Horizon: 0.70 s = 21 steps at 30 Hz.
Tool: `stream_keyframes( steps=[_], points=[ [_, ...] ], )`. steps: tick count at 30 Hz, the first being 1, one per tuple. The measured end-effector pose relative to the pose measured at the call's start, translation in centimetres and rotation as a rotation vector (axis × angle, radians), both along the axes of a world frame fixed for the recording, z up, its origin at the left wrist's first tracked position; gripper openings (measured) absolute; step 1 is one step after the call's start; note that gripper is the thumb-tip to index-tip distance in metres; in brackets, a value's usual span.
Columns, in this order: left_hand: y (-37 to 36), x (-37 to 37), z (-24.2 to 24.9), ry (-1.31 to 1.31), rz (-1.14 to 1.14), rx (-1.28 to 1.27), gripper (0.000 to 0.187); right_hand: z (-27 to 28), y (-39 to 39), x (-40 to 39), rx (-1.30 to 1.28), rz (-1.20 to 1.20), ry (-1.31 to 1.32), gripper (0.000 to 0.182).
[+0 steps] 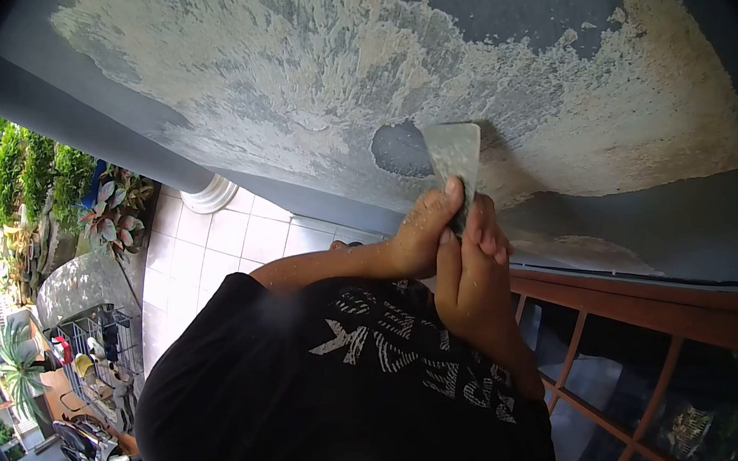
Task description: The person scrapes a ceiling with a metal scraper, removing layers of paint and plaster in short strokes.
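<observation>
A metal scraper (456,154) rests with its wide blade edge against the grey wall, at the border of the roughly stripped patch (332,72). Just left of the blade is a dark oval spot (404,149). My left hand (424,228) is closed on the scraper's handle, its thumb pressed at the blade's base. From the right, my right hand (479,266) is also wrapped round the handle, touching my left hand. The fingers hide most of the handle. Pale specks dot my left hand and forearm.
A wood-framed window (616,382) stands at the lower right, below a smaller scraped patch (589,252). White floor tiles (219,232) and a round column base (209,193) lie to the left. Farther left are plants (21,168), a metal basket (106,342) and parts of a motorbike.
</observation>
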State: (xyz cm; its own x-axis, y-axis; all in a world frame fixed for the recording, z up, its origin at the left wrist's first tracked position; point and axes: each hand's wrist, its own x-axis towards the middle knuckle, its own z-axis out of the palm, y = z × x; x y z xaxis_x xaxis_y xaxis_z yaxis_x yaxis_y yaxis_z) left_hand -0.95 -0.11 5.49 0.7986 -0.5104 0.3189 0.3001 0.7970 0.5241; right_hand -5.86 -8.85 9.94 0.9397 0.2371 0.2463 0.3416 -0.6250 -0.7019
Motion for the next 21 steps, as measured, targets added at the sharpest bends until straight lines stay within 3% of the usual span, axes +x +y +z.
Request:
stream_keyframes(
  steps=[21],
  points=[
    [-0.2, 0.1, 0.2, -0.035, -0.019, -0.01, 0.052, 0.8, -0.3, 0.0, -0.043, 0.017, -0.013, 0.029]
  ],
)
